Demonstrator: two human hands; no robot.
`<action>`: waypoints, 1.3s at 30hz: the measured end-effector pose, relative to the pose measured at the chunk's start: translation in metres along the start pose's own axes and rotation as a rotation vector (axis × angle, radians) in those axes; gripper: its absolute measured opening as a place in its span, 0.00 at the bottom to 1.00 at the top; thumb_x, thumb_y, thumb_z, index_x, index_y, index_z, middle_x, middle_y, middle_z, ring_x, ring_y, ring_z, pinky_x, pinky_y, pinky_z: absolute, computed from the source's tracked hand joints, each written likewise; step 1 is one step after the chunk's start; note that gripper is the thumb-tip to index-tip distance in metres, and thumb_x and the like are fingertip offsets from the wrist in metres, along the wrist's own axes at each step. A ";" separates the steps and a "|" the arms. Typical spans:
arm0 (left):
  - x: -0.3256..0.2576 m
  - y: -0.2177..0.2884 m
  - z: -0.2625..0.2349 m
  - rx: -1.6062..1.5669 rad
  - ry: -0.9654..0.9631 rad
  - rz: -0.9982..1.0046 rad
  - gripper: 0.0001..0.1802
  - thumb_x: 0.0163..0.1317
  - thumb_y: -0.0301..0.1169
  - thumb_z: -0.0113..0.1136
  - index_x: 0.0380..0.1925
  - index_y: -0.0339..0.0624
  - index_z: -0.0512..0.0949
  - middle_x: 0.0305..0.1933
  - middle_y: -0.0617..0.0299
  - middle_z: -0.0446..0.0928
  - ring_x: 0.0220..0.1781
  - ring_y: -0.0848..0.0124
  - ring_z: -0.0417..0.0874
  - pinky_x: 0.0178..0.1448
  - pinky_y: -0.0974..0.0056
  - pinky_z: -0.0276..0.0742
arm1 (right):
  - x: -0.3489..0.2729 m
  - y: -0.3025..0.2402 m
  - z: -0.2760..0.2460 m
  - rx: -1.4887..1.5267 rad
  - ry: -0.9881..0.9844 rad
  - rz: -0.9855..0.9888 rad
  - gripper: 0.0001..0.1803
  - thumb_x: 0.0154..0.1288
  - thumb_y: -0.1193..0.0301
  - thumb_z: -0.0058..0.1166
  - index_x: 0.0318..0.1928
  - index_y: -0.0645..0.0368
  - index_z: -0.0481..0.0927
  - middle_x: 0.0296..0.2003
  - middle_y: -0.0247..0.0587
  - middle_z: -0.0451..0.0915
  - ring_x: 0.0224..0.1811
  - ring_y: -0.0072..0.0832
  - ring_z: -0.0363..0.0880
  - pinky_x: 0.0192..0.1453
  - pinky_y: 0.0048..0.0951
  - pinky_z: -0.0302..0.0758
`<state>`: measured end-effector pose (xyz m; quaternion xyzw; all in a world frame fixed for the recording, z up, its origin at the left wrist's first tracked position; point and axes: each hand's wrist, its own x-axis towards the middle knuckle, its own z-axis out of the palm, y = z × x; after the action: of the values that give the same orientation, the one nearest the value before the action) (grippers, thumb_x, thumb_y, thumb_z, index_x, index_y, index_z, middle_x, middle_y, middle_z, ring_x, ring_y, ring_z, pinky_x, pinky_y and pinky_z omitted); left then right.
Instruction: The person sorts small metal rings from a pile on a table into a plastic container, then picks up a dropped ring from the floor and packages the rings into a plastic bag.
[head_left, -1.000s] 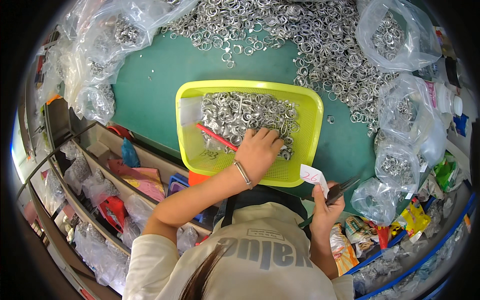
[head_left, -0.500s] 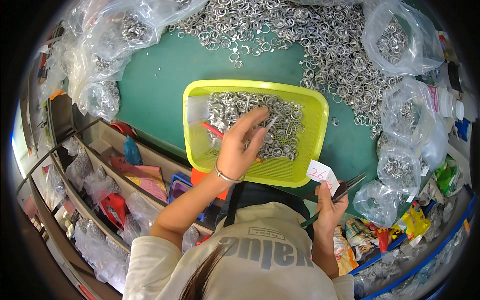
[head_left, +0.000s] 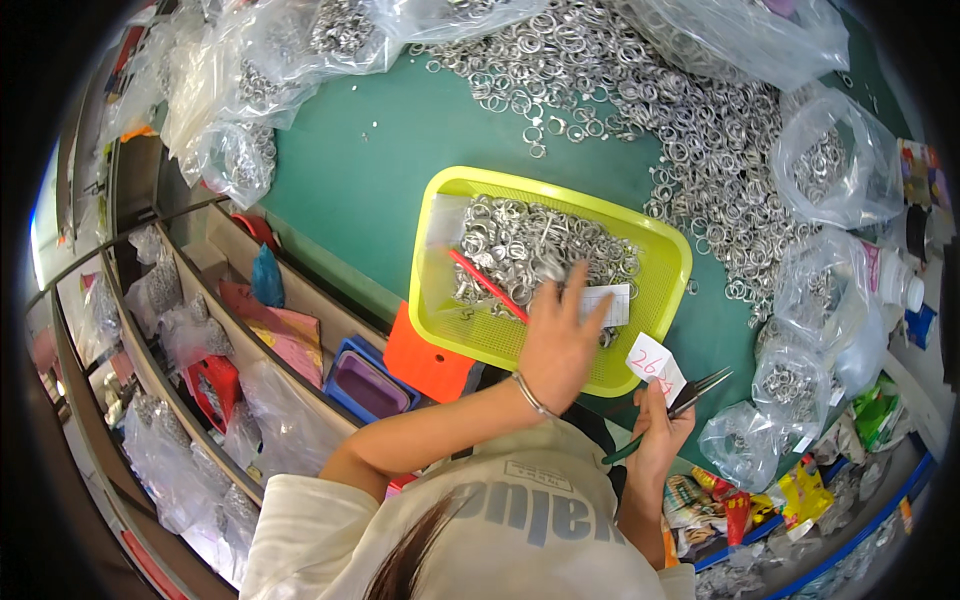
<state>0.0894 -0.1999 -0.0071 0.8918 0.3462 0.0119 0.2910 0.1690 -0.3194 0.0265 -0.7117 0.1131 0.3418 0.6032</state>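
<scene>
A yellow-green plastic basket point(head_left: 455, 185) stands on the table in front of me, holding a heap of silver-coloured rings point(head_left: 545, 240). Over its near side is my left hand point(head_left: 562, 345), fingers apart and a little blurred. A white paper slip point(head_left: 608, 305) shows beside the left fingertips, apparently on the rings. Left of that hand, a red pen-like stick point(head_left: 487, 284) lies across the rings. By the basket's right corner, my right hand point(head_left: 660, 430) grips a folded white paper tag point(head_left: 655, 362) with red writing. It also holds a slim two-pronged metal tool point(head_left: 708, 385) with a green handle.
Loose rings point(head_left: 700, 150) spread across the far and right side of the green table point(head_left: 350, 200). Clear plastic bags of rings point(head_left: 838, 165) line both edges. At the left are an open drawer point(head_left: 300, 350), a blue tray point(head_left: 370, 385) and an orange box point(head_left: 425, 355).
My left hand has moved right and nearer within the basket, and a white slip now shows beside it. The view has shifted. My right hand still grips the tag and tool.
</scene>
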 end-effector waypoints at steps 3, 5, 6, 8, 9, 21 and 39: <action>-0.006 0.006 0.009 -0.222 -0.078 0.063 0.26 0.43 0.20 0.57 0.48 0.40 0.71 0.58 0.44 0.62 0.57 0.43 0.62 0.61 0.47 0.59 | 0.001 -0.001 0.001 -0.012 -0.022 -0.002 0.04 0.60 0.75 0.52 0.32 0.59 0.70 0.21 0.29 0.71 0.15 0.08 0.58 0.16 0.12 0.49; -0.004 0.007 0.000 -0.417 -0.090 0.012 0.25 0.43 0.20 0.56 0.47 0.39 0.71 0.57 0.44 0.63 0.57 0.44 0.63 0.60 0.48 0.59 | 0.001 -0.002 0.001 -0.021 -0.014 0.003 0.04 0.61 0.75 0.52 0.32 0.60 0.70 0.21 0.29 0.70 0.15 0.08 0.58 0.16 0.12 0.49; -0.002 0.004 -0.009 -0.370 -0.053 -0.021 0.25 0.44 0.21 0.57 0.47 0.38 0.71 0.57 0.44 0.63 0.57 0.45 0.63 0.61 0.47 0.59 | 0.002 -0.003 0.001 -0.028 -0.011 0.005 0.04 0.61 0.75 0.52 0.32 0.60 0.70 0.21 0.29 0.70 0.15 0.08 0.58 0.16 0.12 0.49; 0.006 -0.010 -0.027 -0.274 0.018 -0.085 0.25 0.45 0.22 0.58 0.48 0.38 0.71 0.58 0.44 0.62 0.58 0.45 0.62 0.61 0.47 0.57 | 0.002 -0.005 0.002 -0.040 -0.003 0.010 0.04 0.60 0.75 0.52 0.32 0.60 0.71 0.21 0.29 0.70 0.15 0.08 0.58 0.16 0.12 0.49; 0.011 -0.017 -0.029 -0.198 0.125 -0.180 0.27 0.45 0.26 0.60 0.49 0.38 0.69 0.60 0.42 0.59 0.60 0.45 0.60 0.62 0.46 0.54 | 0.003 -0.002 0.003 -0.031 -0.009 -0.015 0.04 0.60 0.75 0.52 0.32 0.60 0.71 0.21 0.29 0.70 0.15 0.08 0.58 0.15 0.12 0.49; 0.001 0.008 0.005 -0.218 -0.001 0.022 0.22 0.46 0.24 0.54 0.46 0.36 0.71 0.59 0.33 0.58 0.58 0.42 0.64 0.60 0.53 0.65 | 0.007 0.004 0.001 -0.025 -0.078 0.010 0.05 0.59 0.79 0.52 0.37 0.63 0.72 0.29 0.33 0.74 0.27 0.15 0.69 0.28 0.15 0.64; -0.004 0.006 -0.001 -0.171 0.024 -0.023 0.26 0.44 0.25 0.58 0.49 0.35 0.70 0.61 0.41 0.57 0.62 0.35 0.53 0.61 0.48 0.61 | 0.010 -0.005 0.009 -0.071 -0.075 0.049 0.03 0.60 0.80 0.50 0.34 0.60 0.71 0.26 0.28 0.71 0.23 0.14 0.61 0.30 0.19 0.61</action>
<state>0.0896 -0.2054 -0.0018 0.8595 0.3577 0.0489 0.3618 0.1757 -0.3072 0.0241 -0.7163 0.0956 0.3867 0.5729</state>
